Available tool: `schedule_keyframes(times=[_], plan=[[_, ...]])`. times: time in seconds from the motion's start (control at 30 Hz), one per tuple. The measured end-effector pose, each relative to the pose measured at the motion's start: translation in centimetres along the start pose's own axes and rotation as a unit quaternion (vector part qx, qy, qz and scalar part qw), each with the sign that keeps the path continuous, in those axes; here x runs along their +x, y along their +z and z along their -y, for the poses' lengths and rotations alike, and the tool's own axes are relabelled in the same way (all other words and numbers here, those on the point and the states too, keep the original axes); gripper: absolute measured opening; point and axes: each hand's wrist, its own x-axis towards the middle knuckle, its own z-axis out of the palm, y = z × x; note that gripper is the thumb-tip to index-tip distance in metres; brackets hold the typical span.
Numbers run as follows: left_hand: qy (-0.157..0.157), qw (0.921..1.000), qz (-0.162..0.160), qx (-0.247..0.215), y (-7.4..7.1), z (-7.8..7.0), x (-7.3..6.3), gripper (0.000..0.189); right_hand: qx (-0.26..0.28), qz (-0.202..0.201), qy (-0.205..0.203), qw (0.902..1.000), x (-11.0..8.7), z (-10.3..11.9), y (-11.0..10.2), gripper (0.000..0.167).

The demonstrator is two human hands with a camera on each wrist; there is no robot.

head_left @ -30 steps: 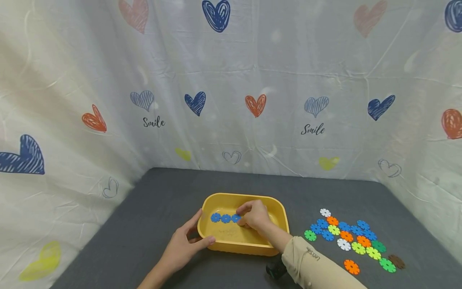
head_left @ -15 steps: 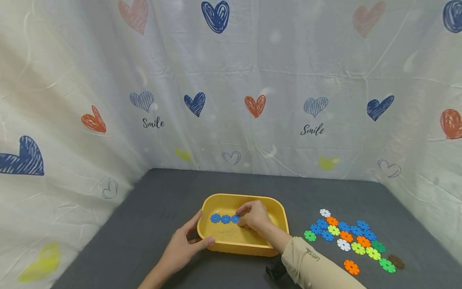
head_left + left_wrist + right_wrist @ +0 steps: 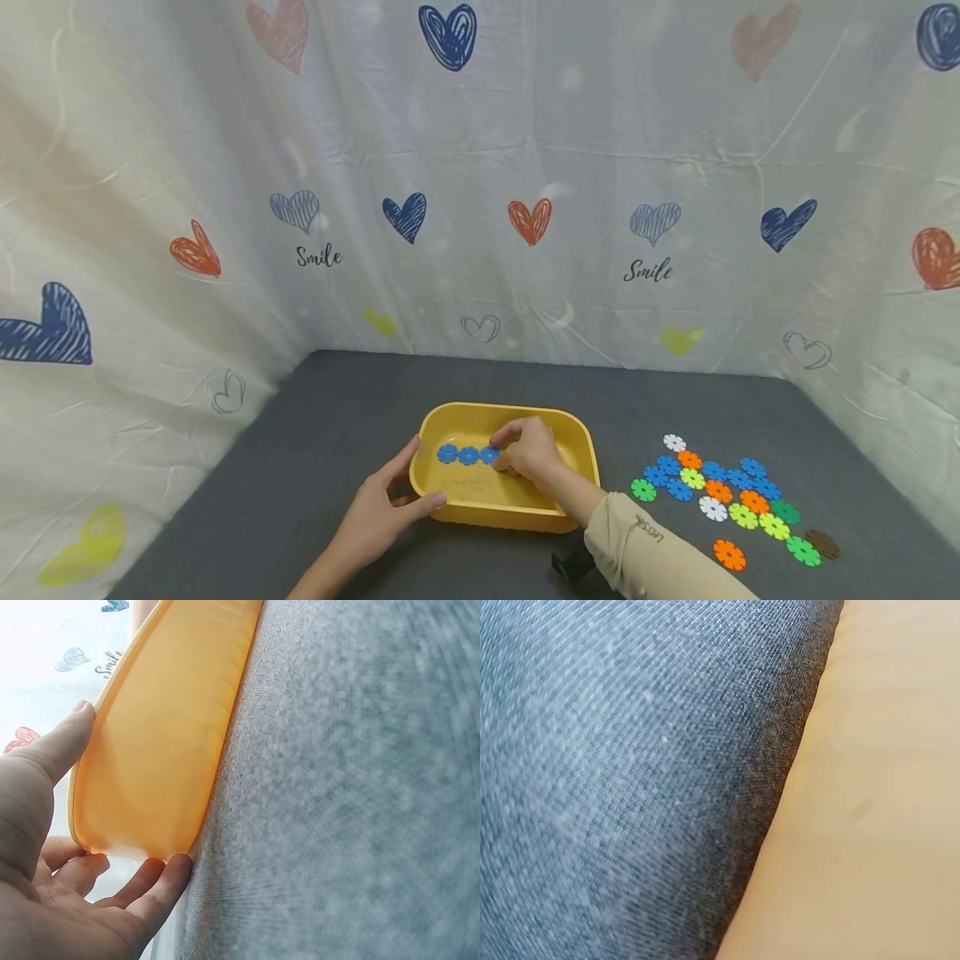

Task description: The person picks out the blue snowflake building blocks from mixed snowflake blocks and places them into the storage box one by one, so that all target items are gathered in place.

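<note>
A yellow plastic basin (image 3: 502,517) stands on the grey cloth, with three blue snowflake discs (image 3: 468,456) in a row inside it. My left hand (image 3: 371,512) holds the basin's left end, thumb on the near rim. In the left wrist view, the fingertips (image 3: 178,871) press against the end wall. My right hand (image 3: 534,450) reaches inside and pinches the rightmost blue snowflake disc (image 3: 489,455) between thumb and finger, partly covering it. In the right wrist view only the basin's wall (image 3: 870,795) and the cloth show; the hand is out of sight.
Right of the basin lie loose snowflake discs (image 3: 743,516) in blue, orange, yellow, green, white and brown. A single orange disc (image 3: 730,555) sits nearest the front. A black object (image 3: 573,562) shows beside the right sleeve. A curtain (image 3: 480,275) with printed hearts closes off the back and sides.
</note>
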Motion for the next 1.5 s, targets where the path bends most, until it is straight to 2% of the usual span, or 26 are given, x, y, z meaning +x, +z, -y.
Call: schedule_keyframes(times=[0.23, 0.7, 1.0, 1.2, 1.33, 1.5], plan=[[0.001, 1.0000, 0.001, 0.005, 0.0, 0.1, 0.0, 0.091, -0.009, -0.004, 0.000, 0.9999, 0.0, -0.1, 0.1, 0.027], [-0.001, 1.0000, -0.003, 0.008, -0.1, 0.0, 0.0, 0.091, 0.036, -0.006, -0.014, 0.9992, 0.3, 0.0, -0.1, 0.025], [-0.003, 1.0000, -0.001, 0.002, -0.1, 0.0, 0.0, 0.090, 0.033, -0.011, -0.034, 0.9988, 0.4, 0.1, -0.2, 0.025], [0.000, 1.0000, 0.000, 0.006, 0.0, 0.0, 0.0, 0.091, 0.042, -0.013, -0.029, 0.9986, 0.1, 0.3, -0.3, 0.028], [0.003, 1.0000, 0.000, 0.009, 0.0, 0.1, 0.0, 0.092, 0.066, -0.003, -0.020, 0.9976, -0.2, 0.5, -0.5, 0.030], [0.006, 0.9999, -0.004, 0.014, 0.0, 0.1, 0.0, 0.091, 0.094, 0.025, -0.029, 0.9949, -0.7, 1.0, -1.2, 0.034]])
